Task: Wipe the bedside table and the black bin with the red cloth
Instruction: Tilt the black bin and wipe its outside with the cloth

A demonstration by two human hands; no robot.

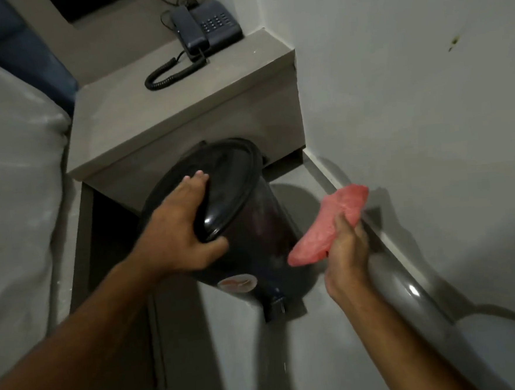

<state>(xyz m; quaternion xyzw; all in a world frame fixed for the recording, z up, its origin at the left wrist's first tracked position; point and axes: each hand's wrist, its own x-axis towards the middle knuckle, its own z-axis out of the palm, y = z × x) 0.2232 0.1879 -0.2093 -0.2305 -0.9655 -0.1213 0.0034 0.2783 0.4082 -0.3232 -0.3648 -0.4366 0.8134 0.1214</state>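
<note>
Black bin [246, 226] tilting below the bedside table [183, 114] at six o'clock, left hand [182, 230] clamping its lid rim, right hand [345, 249] at three o'clock pinching the folded red cloth [328, 223] beside it

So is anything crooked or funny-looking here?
Yes, the black bin is tilted instead of standing flat, because the left hand grips its lid rim and tips it. The right hand holds the red cloth beside it, seemingly not yet touching. There is also a small dark mark on the wall.
</note>
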